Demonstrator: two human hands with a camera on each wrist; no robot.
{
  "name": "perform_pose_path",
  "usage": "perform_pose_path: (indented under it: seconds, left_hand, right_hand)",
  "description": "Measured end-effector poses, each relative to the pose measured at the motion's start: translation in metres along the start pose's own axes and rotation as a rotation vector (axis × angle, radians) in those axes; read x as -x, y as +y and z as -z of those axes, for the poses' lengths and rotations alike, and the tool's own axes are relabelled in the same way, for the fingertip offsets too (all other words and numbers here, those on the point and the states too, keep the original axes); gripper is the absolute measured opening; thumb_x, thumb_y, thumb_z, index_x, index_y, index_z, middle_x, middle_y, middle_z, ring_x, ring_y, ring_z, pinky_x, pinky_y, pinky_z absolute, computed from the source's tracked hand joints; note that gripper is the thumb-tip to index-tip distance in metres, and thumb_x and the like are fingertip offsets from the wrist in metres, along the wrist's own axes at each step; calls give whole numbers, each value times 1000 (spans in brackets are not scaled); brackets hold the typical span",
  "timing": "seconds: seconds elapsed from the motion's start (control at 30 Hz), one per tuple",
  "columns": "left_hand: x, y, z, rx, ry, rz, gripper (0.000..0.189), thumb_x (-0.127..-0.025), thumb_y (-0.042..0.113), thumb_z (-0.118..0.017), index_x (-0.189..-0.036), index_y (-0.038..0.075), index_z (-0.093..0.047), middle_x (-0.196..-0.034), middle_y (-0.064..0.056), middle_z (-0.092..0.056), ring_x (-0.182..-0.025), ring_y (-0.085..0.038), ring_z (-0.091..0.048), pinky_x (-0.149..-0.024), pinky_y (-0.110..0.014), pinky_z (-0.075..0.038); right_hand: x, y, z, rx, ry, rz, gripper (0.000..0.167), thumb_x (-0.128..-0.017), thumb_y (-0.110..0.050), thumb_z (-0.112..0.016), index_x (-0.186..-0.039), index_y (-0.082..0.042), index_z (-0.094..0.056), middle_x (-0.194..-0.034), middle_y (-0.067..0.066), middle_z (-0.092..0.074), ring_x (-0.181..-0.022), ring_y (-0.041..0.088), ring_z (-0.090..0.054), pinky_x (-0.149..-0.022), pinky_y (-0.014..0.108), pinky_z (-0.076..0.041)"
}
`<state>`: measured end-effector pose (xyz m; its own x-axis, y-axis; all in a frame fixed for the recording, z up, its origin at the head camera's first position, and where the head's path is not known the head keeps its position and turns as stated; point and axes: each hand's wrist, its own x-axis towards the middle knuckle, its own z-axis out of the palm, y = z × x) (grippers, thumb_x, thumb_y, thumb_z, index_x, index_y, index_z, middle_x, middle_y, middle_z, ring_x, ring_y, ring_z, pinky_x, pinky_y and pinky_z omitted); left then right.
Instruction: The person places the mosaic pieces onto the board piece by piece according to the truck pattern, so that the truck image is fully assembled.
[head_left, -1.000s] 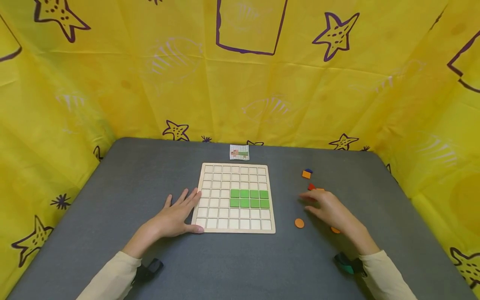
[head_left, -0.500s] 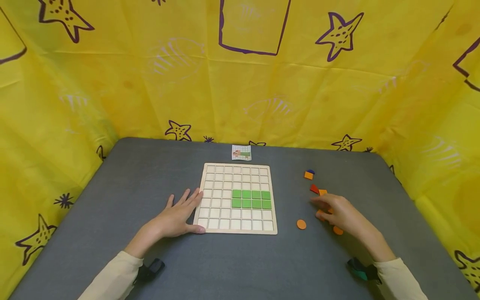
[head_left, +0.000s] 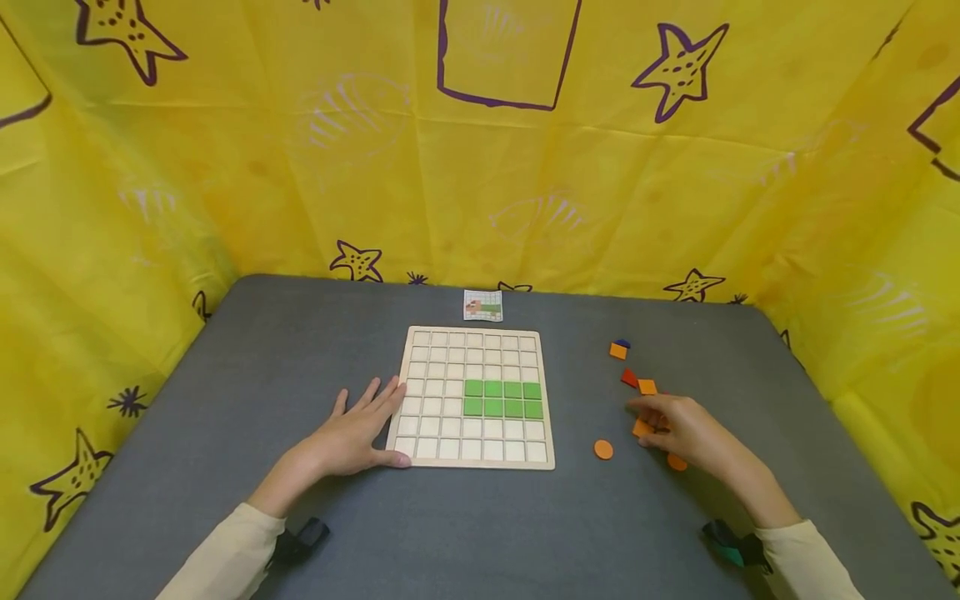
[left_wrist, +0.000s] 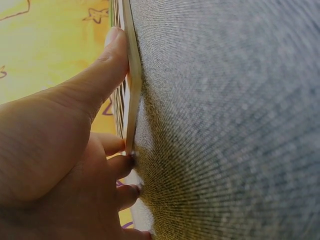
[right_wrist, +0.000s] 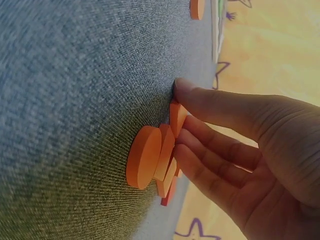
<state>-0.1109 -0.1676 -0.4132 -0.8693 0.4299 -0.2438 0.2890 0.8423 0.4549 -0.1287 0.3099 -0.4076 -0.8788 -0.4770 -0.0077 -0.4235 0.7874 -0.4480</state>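
A light wooden grid board lies flat on the table, with two rows of green square tiles filling cells at its right side. My left hand is spread along the board's left edge, thumb on the near corner and fingertips at the rim, as the left wrist view also shows. To the right of the board, my right hand is lowered among loose tiles. Its thumb and fingers pinch an orange square tile close to the table. Beside it lie an orange round tile and several more tiles, partly hidden by the hand.
Another orange round tile lies between board and right hand. Beyond the hand are a red triangular tile, an orange square and a dark blue piece. A small printed picture card lies behind the board. Yellow cloth surrounds the table.
My right hand has moved right and slightly toward me, down to the orange square tile, its fingers closing around it. The left hand stays at the board's edge.
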Motion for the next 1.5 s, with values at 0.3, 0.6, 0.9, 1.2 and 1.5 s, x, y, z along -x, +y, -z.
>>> perform_pose_path:
  seconds: [0.3, 0.6, 0.9, 1.2, 1.5]
  left_hand:
    - [0, 0, -1, -1, 2, -12, 107, -81, 53, -73, -156, 2, -17, -162, -20, -14, -147, -45, -6, -107, -72, 1]
    - [-1, -3, -3, 2, 1, -20, 106, -81, 54, -72, -156, 3, -17, -162, -19, -12, -147, -44, -6, -108, -71, 2]
    - [-2, -2, -5, 8, 9, -29, 106, -81, 53, -73, -156, 2, -18, -162, -19, -13, -147, -44, -6, -107, -72, 2]
    - [-1, 0, -2, 7, 10, -27, 106, -81, 52, -74, -156, 2, -18, -162, -19, -13, -147, -44, -6, -107, -72, 1]
    - [1, 0, 1, 2, 6, -19, 106, -81, 53, -73, -156, 2, -18, -162, -20, -14, -147, -45, -8, -107, -73, 0]
  right_hand:
    - [2, 3, 6, -38, -68, 17, 45, -78, 2, -78, -121, 2, -65, -98, 0, -67, -85, 16, -62, -73, 31, -54]
    - [-3, 0, 5, -24, -49, 52, 44, -78, 5, -76, -120, 1, -66, -96, -2, -67, -82, 13, -61, -71, 31, -53]
    - [-14, -7, 6, 22, -10, 90, 50, -77, 5, -78, -125, 1, -64, -101, 1, -69, -85, 14, -61, -74, 34, -54]
    - [-30, -17, 5, 87, 36, 152, 46, -75, 5, -80, -119, 3, -66, -94, 0, -68, -82, 15, -62, -73, 36, -55]
    - [-53, -26, 0, 79, 31, 165, 50, -77, 3, -79, -124, 1, -65, -98, 0, -69, -86, 16, -64, -77, 36, -55]
